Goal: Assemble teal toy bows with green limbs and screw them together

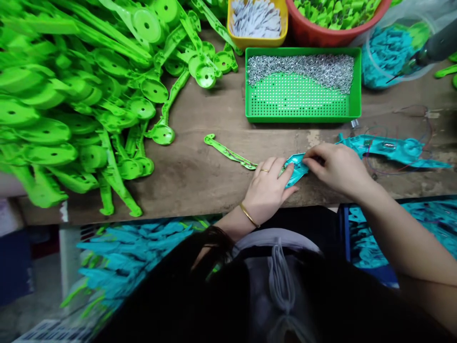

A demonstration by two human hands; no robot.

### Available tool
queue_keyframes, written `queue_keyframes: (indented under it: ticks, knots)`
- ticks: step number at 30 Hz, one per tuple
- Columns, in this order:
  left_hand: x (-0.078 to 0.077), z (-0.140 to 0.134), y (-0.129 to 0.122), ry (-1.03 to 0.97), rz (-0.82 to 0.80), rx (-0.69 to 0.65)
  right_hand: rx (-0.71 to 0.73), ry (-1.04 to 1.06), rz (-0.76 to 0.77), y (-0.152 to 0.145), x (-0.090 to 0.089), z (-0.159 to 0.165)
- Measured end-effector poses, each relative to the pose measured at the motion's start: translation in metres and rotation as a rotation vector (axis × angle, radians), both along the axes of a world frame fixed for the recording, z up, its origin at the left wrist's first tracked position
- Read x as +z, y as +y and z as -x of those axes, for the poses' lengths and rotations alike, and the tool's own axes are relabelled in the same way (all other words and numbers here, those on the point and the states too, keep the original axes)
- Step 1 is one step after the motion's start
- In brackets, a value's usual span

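A turquoise plastic shell piece (pixel 295 172) lies at the table's front edge, attached to or overlapping a thin green plastic arm (pixel 230 155) that runs out to the left; the join is hidden. My left hand (pixel 267 183) grips the turquoise piece, fingers over its top and thumb at its near side. Closed in a pinch, my right hand (pixel 333 164) is at the piece's right edge. What its fingertips hold is too small to make out. Just beyond it rests a turquoise gun-shaped half shell (pixel 396 147) with thin wires and small metal parts.
Green plastic parts (pixel 82 105) are heaped on the left. A green perforated tray (pixel 303 119) holds small screws. Behind it stand a yellow bin (pixel 257 42) and a red tub (pixel 339 35). A power screwdriver (pixel 424 52) hangs over a clear tub (pixel 366 78) of turquoise pieces.
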State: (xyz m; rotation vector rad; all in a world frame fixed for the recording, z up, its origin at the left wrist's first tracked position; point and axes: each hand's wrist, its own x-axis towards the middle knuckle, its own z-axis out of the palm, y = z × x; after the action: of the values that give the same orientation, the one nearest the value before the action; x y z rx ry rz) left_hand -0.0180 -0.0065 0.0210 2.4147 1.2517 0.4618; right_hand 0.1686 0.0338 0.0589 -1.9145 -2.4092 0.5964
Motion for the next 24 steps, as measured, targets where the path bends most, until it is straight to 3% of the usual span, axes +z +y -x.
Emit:
queue_keyframes:
  ticks: [9,13,20,24]
  knots:
    - [-0.004,0.001,-0.002,0.03,-0.066,-0.013,-0.016,-0.183,-0.01,0.001,-0.004,0.015]
    - [-0.006,0.0,-0.003,0.046,-0.094,-0.013,-0.019,-0.149,-0.033,-0.004,-0.003,0.005]
    - [-0.009,0.001,-0.002,0.051,-0.145,-0.011,-0.143,-0.052,-0.085,-0.004,-0.005,-0.022]
    - [-0.01,0.002,-0.003,0.039,-0.152,-0.017,-0.101,-0.062,-0.101,-0.002,-0.006,-0.021]
